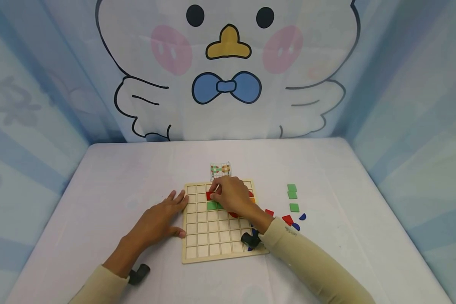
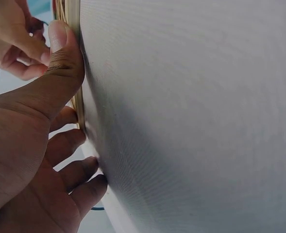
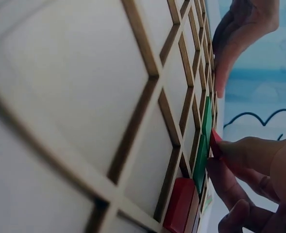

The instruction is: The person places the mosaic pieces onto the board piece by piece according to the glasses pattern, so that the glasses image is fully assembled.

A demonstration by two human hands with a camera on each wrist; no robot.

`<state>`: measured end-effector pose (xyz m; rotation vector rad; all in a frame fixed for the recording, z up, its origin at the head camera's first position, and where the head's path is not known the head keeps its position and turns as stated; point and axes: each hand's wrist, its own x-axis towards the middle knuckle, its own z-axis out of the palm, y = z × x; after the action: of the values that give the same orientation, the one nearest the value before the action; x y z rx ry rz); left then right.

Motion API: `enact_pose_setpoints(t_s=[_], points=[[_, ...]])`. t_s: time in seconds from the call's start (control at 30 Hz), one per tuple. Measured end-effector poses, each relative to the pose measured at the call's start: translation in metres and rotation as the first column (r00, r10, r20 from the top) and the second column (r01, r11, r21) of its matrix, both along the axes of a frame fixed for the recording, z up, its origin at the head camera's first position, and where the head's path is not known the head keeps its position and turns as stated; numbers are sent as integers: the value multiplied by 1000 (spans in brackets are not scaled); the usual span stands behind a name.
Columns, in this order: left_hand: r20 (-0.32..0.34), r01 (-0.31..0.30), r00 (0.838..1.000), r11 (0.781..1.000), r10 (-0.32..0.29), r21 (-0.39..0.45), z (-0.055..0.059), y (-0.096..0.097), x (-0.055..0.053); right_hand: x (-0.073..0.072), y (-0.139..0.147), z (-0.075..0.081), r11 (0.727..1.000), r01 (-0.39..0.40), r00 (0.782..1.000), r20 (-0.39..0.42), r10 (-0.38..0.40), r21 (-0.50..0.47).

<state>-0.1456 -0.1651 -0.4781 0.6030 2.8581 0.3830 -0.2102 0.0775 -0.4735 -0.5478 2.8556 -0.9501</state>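
Note:
A wooden grid board (image 1: 196, 252) lies on the table. My right hand (image 1: 233, 195) is over its upper part and pinches a small red piece (image 1: 208, 196) between thumb and finger, at a cell in the upper rows. Just below that cell are green squares (image 1: 211, 205) set in the grid; the right wrist view shows the red piece (image 3: 214, 141) beside them. My left hand (image 1: 156, 221) rests at the board's left edge, its fingers spread and extended and the thumb (image 2: 65, 53) against the rim. The right hand and forearm hide part of the filled cells.
A small pattern card (image 1: 221, 169) lies beyond the board. To the right are loose green squares (image 1: 294, 207), red pieces (image 1: 287, 220) and blue half-rounds (image 1: 302, 216). Black wrist cameras (image 1: 138, 274) hang under both forearms. Printed curtains stand behind and beside the table.

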Motion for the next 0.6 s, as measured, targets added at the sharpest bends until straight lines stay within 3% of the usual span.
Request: enact_pose_setpoints(t_s=[0.37,0.6], points=[[0,-4,1000,1000,4,-11,2,0,0,-4,-2,0,1000,-8,1000,17,7,20],[10,-7,1000,1000,7,-3,1,0,-1,0,13,5,998,-13,999,36,15,-65]])
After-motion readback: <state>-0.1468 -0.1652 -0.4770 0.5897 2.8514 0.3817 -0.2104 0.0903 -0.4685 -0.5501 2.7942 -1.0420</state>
